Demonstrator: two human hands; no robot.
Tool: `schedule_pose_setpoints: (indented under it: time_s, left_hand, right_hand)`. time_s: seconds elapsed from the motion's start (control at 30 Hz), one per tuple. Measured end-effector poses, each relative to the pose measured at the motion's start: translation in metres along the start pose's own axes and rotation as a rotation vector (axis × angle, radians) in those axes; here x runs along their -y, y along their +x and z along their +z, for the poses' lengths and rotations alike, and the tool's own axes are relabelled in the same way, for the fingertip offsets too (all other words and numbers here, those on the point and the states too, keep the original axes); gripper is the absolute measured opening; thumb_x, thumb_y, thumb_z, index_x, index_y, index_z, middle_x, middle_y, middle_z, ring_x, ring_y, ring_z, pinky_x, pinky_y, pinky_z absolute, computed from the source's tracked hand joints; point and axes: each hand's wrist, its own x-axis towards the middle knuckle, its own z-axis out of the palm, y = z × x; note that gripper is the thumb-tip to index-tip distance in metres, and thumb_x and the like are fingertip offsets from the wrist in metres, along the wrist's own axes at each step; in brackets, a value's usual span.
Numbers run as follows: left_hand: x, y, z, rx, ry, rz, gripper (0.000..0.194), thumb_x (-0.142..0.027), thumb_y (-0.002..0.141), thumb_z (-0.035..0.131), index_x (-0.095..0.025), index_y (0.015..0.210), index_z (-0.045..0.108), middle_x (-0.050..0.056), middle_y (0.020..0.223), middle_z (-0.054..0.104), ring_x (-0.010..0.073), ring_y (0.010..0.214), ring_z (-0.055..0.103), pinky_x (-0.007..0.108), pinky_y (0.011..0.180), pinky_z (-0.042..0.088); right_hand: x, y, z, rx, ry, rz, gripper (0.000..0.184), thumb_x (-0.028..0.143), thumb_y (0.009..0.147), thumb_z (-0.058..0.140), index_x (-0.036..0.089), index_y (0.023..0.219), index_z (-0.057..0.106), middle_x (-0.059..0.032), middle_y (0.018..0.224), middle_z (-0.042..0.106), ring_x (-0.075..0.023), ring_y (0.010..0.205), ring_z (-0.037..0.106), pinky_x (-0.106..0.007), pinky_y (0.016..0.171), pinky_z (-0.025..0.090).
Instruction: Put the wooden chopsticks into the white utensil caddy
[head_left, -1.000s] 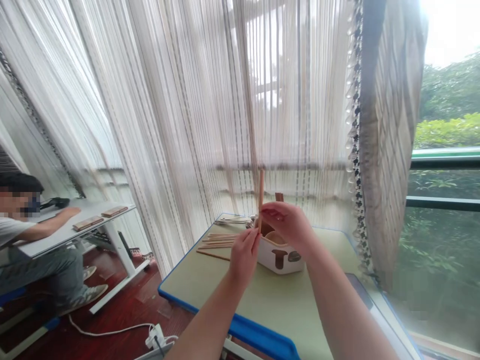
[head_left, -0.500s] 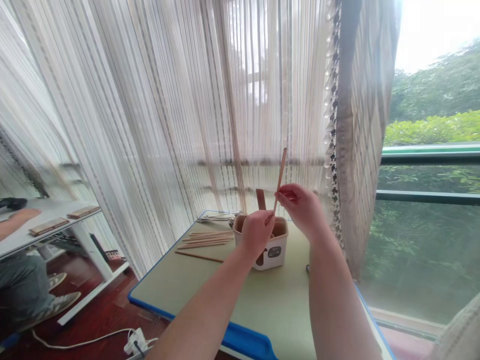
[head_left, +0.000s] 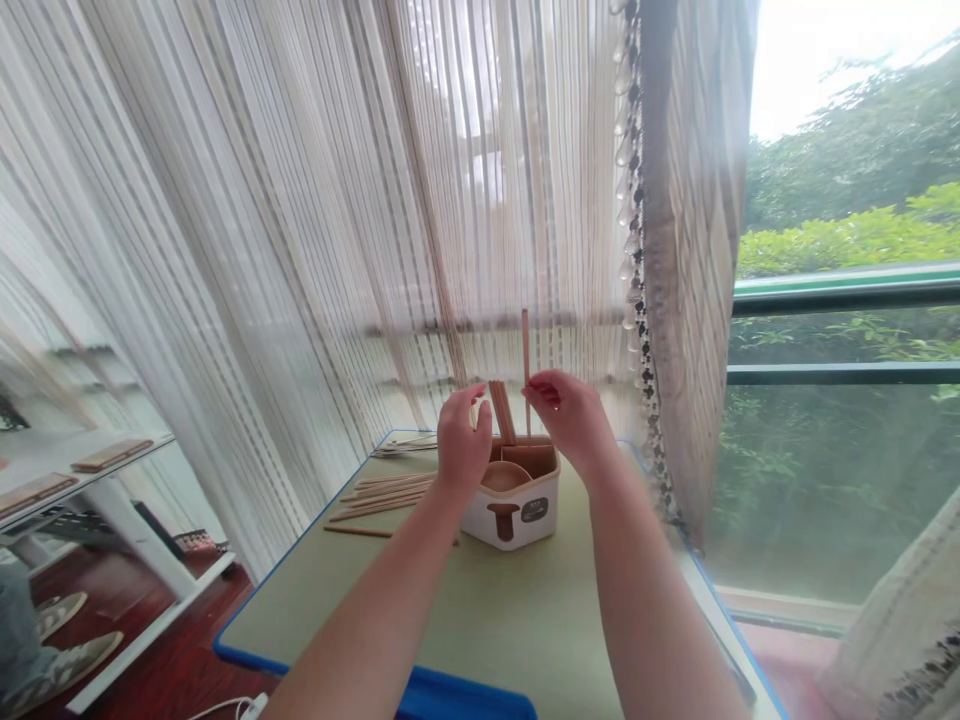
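Observation:
My right hand (head_left: 566, 415) pinches a wooden chopstick (head_left: 526, 345), held upright above the far right compartment of a white and brown utensil holder (head_left: 487, 525). The chopstick's lower end drops behind or into the holder's rim; I cannot tell which. A bundle of chopsticks (head_left: 502, 412) stands leaning in the back of the holder. Left of that bundle, my left hand (head_left: 461, 440) is raised with its fingers apart and nothing seen in it. Several loose chopsticks (head_left: 386, 492) lie on the table to the left of the holder, partly covered by my left forearm.
Metal cutlery (head_left: 405, 446) lies at the back left of the blue-edged table (head_left: 300, 610). Striped string curtains (head_left: 300, 250) hang close behind, with a window (head_left: 840, 430) to the right. On another table (head_left: 45, 455) rest wooden pieces (head_left: 112, 454); a person's shoes (head_left: 82, 660) show below.
My left hand has let go of the chopstick's lower part and opened, moving left. My right hand still holds the chopstick, now straighter and lower. The view has turned slightly right.

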Motion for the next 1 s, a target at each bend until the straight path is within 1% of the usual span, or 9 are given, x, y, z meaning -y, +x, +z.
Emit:
schedule_pose_setpoints:
  time_s: [0.1,0.2,0.27,0.4,0.5,0.57,0.67,0.83,1.0]
  left_hand:
    - [0.004,0.008,0.003,0.005,-0.034,-0.016,0.029,-0.023,0.082,0.05,-0.02,0.111,0.054,0.007,0.109,0.057,0.0161,0.09,0.056,0.032,0.079,0.048]
    - [0.006,0.013,0.005,0.046,-0.047,-0.021,0.034,-0.025,0.082,0.05,-0.02,0.116,0.05,0.009,0.113,0.055,0.0168,0.093,0.056,0.032,0.076,0.05]
    - [0.005,0.018,0.004,0.092,-0.009,0.034,0.033,-0.025,0.082,0.05,-0.019,0.114,0.051,0.009,0.112,0.056,0.0179,0.096,0.056,0.033,0.08,0.049]
    - [0.003,0.033,-0.002,0.19,0.081,0.192,0.029,-0.023,0.081,0.051,-0.018,0.109,0.056,0.008,0.11,0.059,0.0196,0.105,0.053,0.038,0.094,0.043]
    - [0.004,0.043,-0.003,0.262,0.058,0.208,0.025,-0.021,0.081,0.051,-0.017,0.104,0.06,0.007,0.106,0.062,0.0186,0.102,0.055,0.036,0.093,0.044]
    - [0.007,0.047,-0.002,0.325,0.032,0.187,0.023,-0.02,0.08,0.051,-0.018,0.099,0.063,0.006,0.1,0.065,0.0175,0.096,0.058,0.035,0.088,0.046]
    - [0.012,0.05,0.001,0.389,-0.012,0.103,0.02,-0.019,0.079,0.052,-0.019,0.094,0.066,0.004,0.094,0.067,0.0145,0.08,0.061,0.031,0.078,0.05]
    - [0.014,0.052,0.004,0.388,-0.06,-0.044,0.018,-0.02,0.076,0.056,-0.021,0.089,0.069,0.003,0.087,0.069,0.0136,0.073,0.062,0.028,0.073,0.051]
    - [0.012,0.055,0.004,0.384,-0.111,-0.141,0.021,-0.02,0.072,0.059,-0.019,0.091,0.069,0.004,0.085,0.07,0.015,0.07,0.063,0.029,0.073,0.05]
  right_hand:
    - [-0.001,0.0,0.004,-0.02,-0.01,-0.012,0.012,0.027,0.08,0.054,0.019,0.084,0.061,-0.0033,0.077,0.066,-0.0139,0.07,0.062,-0.027,0.068,0.048]
    - [-0.002,0.0,0.006,-0.032,-0.018,-0.018,0.013,0.028,0.081,0.053,0.019,0.085,0.061,-0.0035,0.078,0.066,-0.0139,0.07,0.061,-0.027,0.067,0.048]
    - [-0.004,0.001,0.006,-0.046,-0.041,-0.028,0.014,0.028,0.082,0.052,0.019,0.086,0.061,-0.0041,0.08,0.066,-0.0144,0.072,0.061,-0.027,0.068,0.048]
    - [-0.009,0.001,0.007,-0.082,-0.078,-0.044,0.016,0.029,0.083,0.05,0.019,0.089,0.061,-0.005,0.082,0.066,-0.0149,0.074,0.061,-0.028,0.07,0.047]
    - [-0.011,0.001,0.01,-0.055,-0.088,-0.027,0.016,0.029,0.083,0.05,0.019,0.088,0.061,-0.0046,0.081,0.066,-0.0149,0.073,0.06,-0.028,0.069,0.046]
    - [-0.013,0.002,0.013,-0.005,-0.105,-0.003,0.015,0.029,0.082,0.05,0.02,0.086,0.061,-0.0041,0.08,0.066,-0.0154,0.073,0.06,-0.028,0.068,0.045]
    - [-0.016,0.002,0.019,0.07,-0.112,0.059,0.014,0.028,0.081,0.051,0.02,0.083,0.062,-0.0037,0.078,0.066,-0.0158,0.072,0.06,-0.028,0.067,0.045]
    - [-0.028,0.003,0.024,0.159,-0.128,0.158,0.014,0.027,0.08,0.052,0.02,0.082,0.063,-0.0036,0.078,0.068,-0.0149,0.073,0.061,-0.026,0.067,0.043]
    - [-0.044,-0.001,0.03,0.337,-0.284,0.214,0.013,0.024,0.078,0.054,0.019,0.08,0.066,-0.0052,0.08,0.068,-0.0155,0.076,0.06,-0.025,0.068,0.041]
